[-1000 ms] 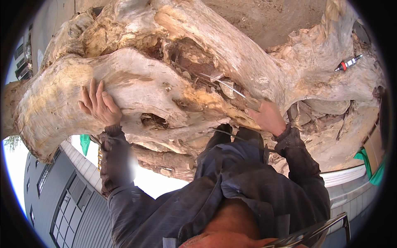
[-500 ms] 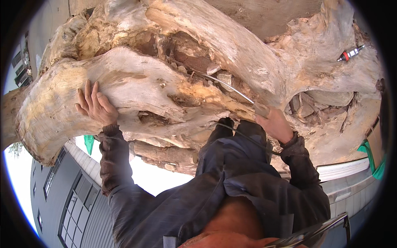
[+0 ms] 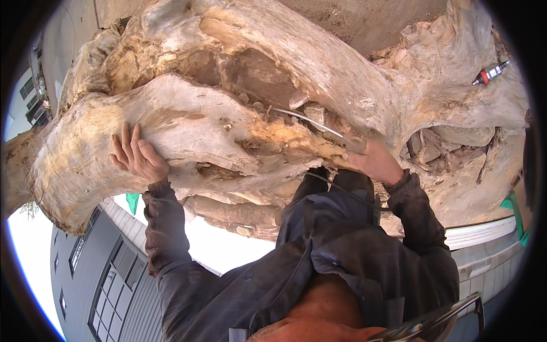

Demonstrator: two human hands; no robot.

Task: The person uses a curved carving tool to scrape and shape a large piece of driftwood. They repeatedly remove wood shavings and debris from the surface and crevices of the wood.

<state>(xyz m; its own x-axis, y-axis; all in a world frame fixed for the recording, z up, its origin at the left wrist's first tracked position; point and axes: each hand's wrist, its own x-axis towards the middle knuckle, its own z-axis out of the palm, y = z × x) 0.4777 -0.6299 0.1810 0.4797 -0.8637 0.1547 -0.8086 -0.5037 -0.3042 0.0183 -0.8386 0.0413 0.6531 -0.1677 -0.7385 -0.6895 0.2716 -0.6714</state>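
A large, pale, gnarled tree trunk or root mass lies across the view in front of me. My left hand rests on its smooth left part, palm down with fingers spread, holding nothing. My right hand is closed round the short, flat handle of a tool with a thin, slightly curved metal rod. The rod points left into a rough hollow in the wood. Its tip lies near the hollow's lower edge, by loose stone-like chunks. My fingers cover part of the handle.
A red, black and silver handheld tool lies on the wood at far right. A dark hose or cable crosses by my legs. A second hollow with rough chunks opens at right. Green cloth hangs at the right edge.
My right hand and the rod have moved a little left along the hollow. My left hand stays on the same part of the trunk. The whole view has shifted slightly.
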